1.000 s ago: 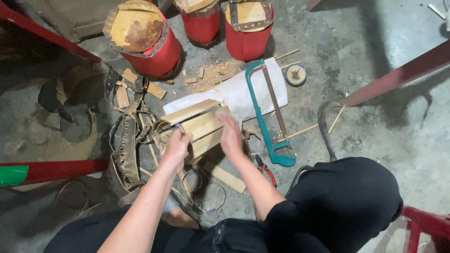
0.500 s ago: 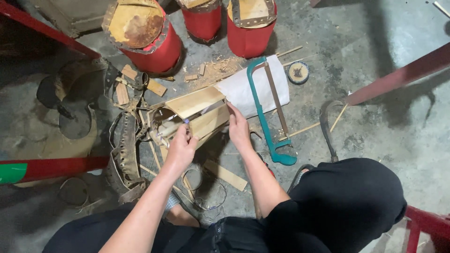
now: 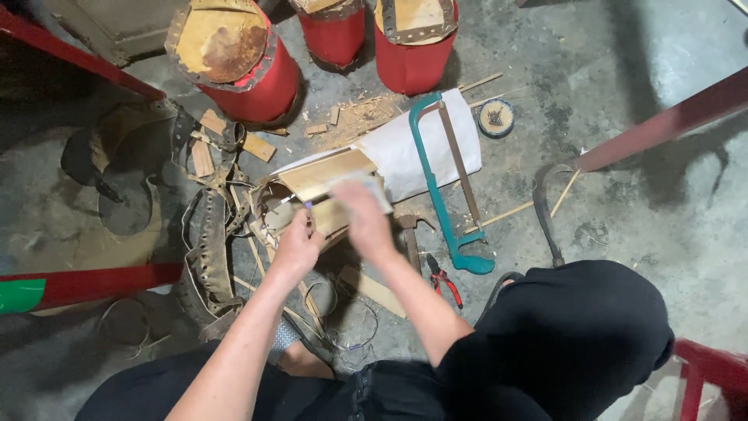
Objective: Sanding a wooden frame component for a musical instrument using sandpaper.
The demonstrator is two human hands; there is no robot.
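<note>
Pale raw wood block (image 3: 327,175), matt; teal-painted metal hacksaw (image 3: 444,210); rough concrete floor (image 3: 623,234).

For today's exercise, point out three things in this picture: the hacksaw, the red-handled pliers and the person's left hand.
Hacksaw (image 3: 427,156), head view, on the teal frame's long bar.
Pliers (image 3: 446,282), head view, on the red handles.
Left hand (image 3: 296,251), head view, on the back of the hand.

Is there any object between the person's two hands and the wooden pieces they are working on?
Nothing visible does. The left hand and the blurred right hand both lie directly on the wooden pieces. The teal hacksaw rests off to the right side, on the white sheet.
</note>
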